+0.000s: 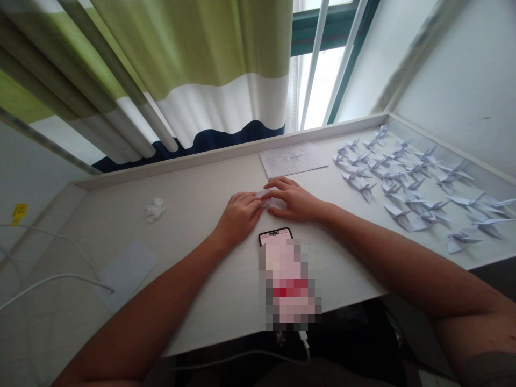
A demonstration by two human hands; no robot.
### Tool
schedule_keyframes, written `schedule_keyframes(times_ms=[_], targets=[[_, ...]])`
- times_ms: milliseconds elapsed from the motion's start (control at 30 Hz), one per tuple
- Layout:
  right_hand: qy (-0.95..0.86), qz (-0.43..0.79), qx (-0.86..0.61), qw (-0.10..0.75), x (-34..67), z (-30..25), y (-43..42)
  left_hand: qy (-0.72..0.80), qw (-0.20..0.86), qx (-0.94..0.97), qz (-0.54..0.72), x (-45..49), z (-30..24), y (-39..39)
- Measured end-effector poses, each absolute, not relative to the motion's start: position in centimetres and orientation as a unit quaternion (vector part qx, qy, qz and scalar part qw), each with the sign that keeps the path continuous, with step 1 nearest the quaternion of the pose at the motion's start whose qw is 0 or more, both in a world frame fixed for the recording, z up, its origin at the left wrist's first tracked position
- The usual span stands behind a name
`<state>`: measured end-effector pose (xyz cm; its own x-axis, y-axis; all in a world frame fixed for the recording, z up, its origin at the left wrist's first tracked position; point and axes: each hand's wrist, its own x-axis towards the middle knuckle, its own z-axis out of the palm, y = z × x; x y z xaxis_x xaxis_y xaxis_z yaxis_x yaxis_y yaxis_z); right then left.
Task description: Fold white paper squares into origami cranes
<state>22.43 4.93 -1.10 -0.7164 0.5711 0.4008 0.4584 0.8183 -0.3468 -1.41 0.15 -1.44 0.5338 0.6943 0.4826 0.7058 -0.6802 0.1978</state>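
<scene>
- The worktop (193,188) ran under my forearms, pale.
- Over its right side spread many folded paper cranes (416,203), well apart from my hands.
- A printed sheet (296,160) lay flat just beyond my right hand (296,200).
- The phone (282,269) lay near me, below my hands, its screen lit and mostly blurred out.
- My hands were together: the left hand (242,215) had its fingers bunched at the paper's near-left edge, the right arched over it with fingers spread. Whether either was pinching it, I could not tell.
- A crumpled white wad (155,209) sat well to the left.
- Smallest was the paper (266,203), on the worktop between my fingertips and partly hidden. I judged the step to be folding or pressing a crease; the next move seemed to call for a steady left hand and careful edge alignment.
</scene>
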Motion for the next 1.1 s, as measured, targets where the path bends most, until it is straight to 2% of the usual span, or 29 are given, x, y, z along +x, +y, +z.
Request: schedule_keyframes(times_ms=[200,367,567,800,900,1000,1100], targets=[[-0.899,0.114,-0.331,0.264,22.2,-1.1,5.1,-0.386,-0.018,-0.874,-0.296,-1.4,-1.9,0.4],[-0.91,0.125,-0.295,0.263,21.7,-1.1,4.8,-0.375,-0.02,-0.872,-0.314,-1.5,-2.2,0.6],[-0.89,0.094,-0.352,0.275,21.9,-0.8,5.0,-0.377,-0.026,-0.869,-0.319,-1.5,-2.0,0.6],[-0.904,0.073,-0.336,0.254,21.9,-0.7,5.1,-0.388,-0.04,-0.864,-0.318,-1.4,-1.9,0.5],[-0.886,0.059,-0.368,0.276,22.3,-0.4,5.4,-0.39,-0.047,-0.862,-0.32,-1.4,-1.9,0.4],[-0.888,0.065,-0.344,0.299,22.4,0.0,5.2,-0.393,-0.051,-0.861,-0.32,-1.4,-1.7,0.3],[-0.911,0.077,-0.295,0.276,22.3,0.0,5.0,-0.4,-0.055,-0.857,-0.321,-1.4,-1.6,0.3]])
